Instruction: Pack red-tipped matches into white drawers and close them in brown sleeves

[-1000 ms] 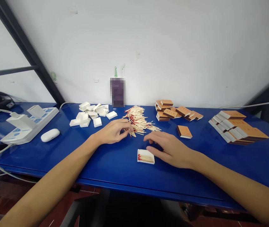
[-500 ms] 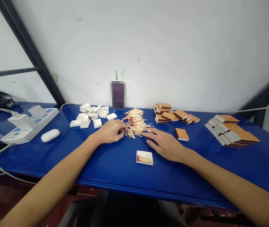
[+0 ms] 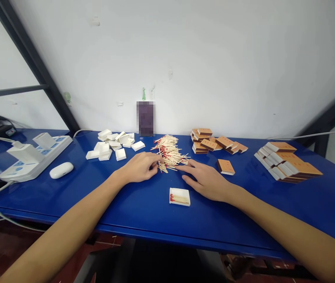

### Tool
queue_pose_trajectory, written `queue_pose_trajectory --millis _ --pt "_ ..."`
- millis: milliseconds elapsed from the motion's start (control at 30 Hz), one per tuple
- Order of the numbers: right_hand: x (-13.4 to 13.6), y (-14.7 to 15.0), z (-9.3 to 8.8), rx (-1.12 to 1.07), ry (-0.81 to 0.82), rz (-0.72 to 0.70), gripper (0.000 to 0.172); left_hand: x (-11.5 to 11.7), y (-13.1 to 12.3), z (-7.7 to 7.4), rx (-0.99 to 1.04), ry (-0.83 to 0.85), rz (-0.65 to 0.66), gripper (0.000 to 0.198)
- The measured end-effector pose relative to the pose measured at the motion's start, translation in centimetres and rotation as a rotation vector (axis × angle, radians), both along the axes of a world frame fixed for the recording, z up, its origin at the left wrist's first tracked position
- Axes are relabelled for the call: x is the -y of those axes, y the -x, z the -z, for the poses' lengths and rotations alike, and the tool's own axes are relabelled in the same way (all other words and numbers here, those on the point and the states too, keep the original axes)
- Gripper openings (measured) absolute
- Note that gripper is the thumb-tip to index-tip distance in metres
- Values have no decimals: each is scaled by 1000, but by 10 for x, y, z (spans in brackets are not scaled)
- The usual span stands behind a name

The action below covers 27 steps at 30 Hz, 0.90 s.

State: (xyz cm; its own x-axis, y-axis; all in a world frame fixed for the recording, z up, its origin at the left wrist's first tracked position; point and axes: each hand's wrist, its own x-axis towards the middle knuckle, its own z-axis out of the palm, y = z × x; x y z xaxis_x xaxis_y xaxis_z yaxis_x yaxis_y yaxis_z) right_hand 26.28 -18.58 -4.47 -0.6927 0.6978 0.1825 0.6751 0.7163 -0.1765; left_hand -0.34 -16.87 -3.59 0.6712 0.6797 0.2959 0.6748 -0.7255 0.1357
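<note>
A heap of red-tipped matches lies mid-table on the blue table. My left hand rests at the heap's left edge with fingers curled and pinched on a few matches. My right hand lies flat at the heap's right edge, fingers stretched out and touching the matches. In front of both hands sits a white open tray with a few matches in it. A single orange matchbox sleeve lies just right of my right hand.
Several empty white trays lie at the back left. Orange sleeves are piled behind the heap, and filled boxes are stacked at the right. A power strip and white earbud case sit at the left.
My right hand moved from beside the tray up to the right edge of the match heap. My left hand stayed at the heap, fingers working the matches.
</note>
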Motion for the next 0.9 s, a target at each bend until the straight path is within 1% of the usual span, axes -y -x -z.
queue_pose_trajectory --millis 200,367,567,767,900 --pt "1 -2 1 -46 -8 -19 37 -3 5 -2 -3 6 -48 29" --pt "3 -1 -2 -82 26 -25 42 -6 11 -3 -30 6 -106 25" --pt "5 -1 -7 -53 27 -107 40 -7 11 -3 -49 -2 -93 19" --pt "4 -2 -5 -63 25 -65 38 -6 11 -3 -52 6 -89 13" --pt "2 -2 -1 -77 -9 -41 37 -5 10 -4 -47 13 -78 11"
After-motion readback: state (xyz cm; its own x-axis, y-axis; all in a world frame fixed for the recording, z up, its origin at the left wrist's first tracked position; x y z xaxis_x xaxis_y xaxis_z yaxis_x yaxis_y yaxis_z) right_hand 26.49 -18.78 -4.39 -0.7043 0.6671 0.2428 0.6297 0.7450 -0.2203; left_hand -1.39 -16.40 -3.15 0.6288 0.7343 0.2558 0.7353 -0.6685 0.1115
